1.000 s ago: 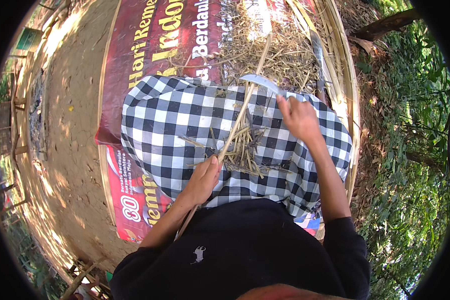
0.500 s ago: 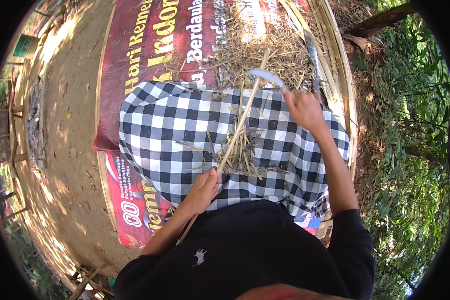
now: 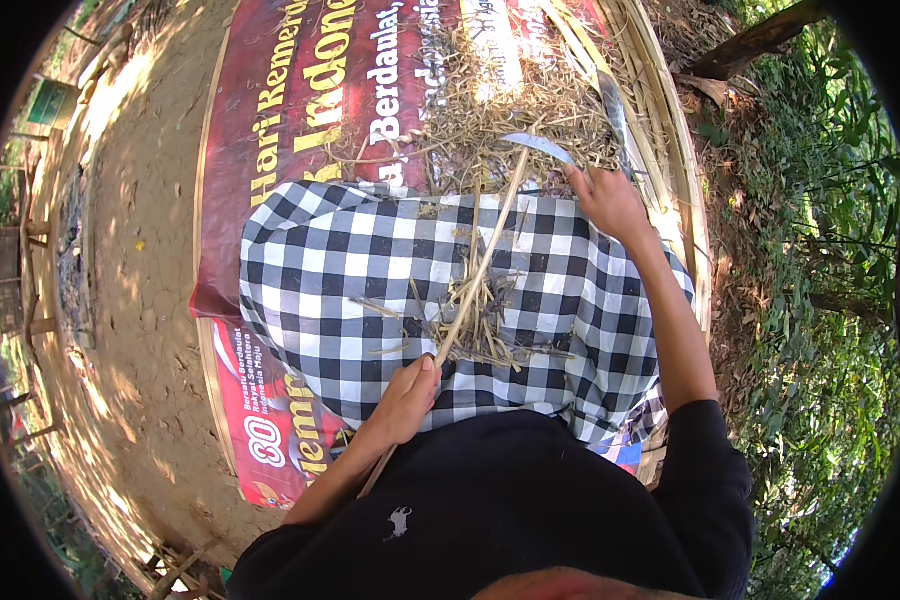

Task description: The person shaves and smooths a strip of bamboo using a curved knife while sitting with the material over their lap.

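Observation:
Across the black-and-white checked cloth (image 3: 340, 280) over my lap runs a thin pale stick (image 3: 489, 250). My left hand (image 3: 406, 402) is closed around its near part, and the stick's near end passes under my left forearm. My right hand (image 3: 610, 203) grips a small sickle, its handle mostly hidden in the fist. The curved sickle blade (image 3: 542, 146) lies across the stick close to its far tip. Loose shavings and short stalk bits (image 3: 482, 318) are heaped on the cloth beneath the stick.
More dry shavings (image 3: 460, 130) cover part of a red printed banner (image 3: 235, 200) under me. A long dark blade like a machete (image 3: 613, 108) lies beyond my right hand, beside split bamboo strips (image 3: 660, 120). Bare earth (image 3: 140, 300) is at left, green plants (image 3: 820, 330) at right.
The sickle blade has slid a little outward along the stick, closer to its far tip. My left hand keeps its hold. The whole view has shifted slightly.

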`<state>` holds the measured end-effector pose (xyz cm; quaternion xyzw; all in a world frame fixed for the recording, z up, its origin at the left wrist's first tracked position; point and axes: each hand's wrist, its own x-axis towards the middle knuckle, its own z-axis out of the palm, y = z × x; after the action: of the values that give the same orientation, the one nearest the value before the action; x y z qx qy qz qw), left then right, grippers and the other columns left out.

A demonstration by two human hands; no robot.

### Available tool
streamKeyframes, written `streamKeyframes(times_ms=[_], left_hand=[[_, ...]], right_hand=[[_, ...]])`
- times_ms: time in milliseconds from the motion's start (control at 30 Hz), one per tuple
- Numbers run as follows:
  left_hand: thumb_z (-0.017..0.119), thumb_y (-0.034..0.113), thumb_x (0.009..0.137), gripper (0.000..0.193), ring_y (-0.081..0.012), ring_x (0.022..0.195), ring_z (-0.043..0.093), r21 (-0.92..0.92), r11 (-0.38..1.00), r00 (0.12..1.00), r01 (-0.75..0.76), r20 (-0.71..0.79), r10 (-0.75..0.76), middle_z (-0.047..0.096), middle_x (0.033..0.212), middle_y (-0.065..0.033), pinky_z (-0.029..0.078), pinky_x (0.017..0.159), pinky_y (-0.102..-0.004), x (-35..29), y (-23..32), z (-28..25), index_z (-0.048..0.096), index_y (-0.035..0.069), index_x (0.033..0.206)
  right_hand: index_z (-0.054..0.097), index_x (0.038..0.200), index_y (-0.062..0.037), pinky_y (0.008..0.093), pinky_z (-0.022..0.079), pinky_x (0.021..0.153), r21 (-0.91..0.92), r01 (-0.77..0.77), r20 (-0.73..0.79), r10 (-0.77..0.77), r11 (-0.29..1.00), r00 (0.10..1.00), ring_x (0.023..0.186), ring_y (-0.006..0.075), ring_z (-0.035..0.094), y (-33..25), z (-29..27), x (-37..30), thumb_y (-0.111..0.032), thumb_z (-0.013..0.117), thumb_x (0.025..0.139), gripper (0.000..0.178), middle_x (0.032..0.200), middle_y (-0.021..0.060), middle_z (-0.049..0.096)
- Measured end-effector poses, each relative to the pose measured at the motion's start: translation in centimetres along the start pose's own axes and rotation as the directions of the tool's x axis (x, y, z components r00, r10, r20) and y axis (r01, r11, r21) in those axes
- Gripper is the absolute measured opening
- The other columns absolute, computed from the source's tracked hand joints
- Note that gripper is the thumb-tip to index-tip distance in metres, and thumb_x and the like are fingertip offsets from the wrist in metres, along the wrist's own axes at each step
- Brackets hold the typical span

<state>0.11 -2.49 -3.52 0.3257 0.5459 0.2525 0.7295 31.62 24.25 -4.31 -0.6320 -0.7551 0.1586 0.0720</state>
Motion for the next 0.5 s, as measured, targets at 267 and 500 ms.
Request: streamKeyframes(times_ms=[267, 500], left_hand=[[0.029, 0.044, 0.11, 0.047, -0.0069, 0.054, 0.033, 0.021, 0.999, 0.999, 0.034, -0.035, -0.033, 0.037, 0.064, 0.0039, 0.03, 0.049, -0.0258, 0.0, -0.2, 0.1, 0.046, 0.008, 0.084], [0.029, 0.044, 0.109, 0.046, -0.0055, 0.053, 0.034, 0.15, 0.987, 0.998, -0.056, 0.036, 0.052, 0.037, 0.064, 0.0037, 0.029, 0.048, -0.0238, -0.6, -0.1, 0.6, 0.047, 0.008, 0.087]], right_hand=[[0.068, 0.079, 0.0006, 0.0556, 0.054, 0.071, -0.012, -0.046, 0.057, 0.046, 0.999, 0.997, 0.073, 0.0471, 0.067, -2.5, 0.0, 0.1, -0.05, 0.044, 0.103, 0.061, 0.07, 0.028, 0.065], [0.068, 0.077, 0.0007, 0.0568, 0.054, 0.074, -0.097, 0.023, -0.003, -0.023, 0.995, 1.0, 0.075, 0.0482, 0.067, 5.2, 2.4, 2.2, -0.052, 0.04, 0.103, 0.065, 0.073, 0.0294, 0.066]])
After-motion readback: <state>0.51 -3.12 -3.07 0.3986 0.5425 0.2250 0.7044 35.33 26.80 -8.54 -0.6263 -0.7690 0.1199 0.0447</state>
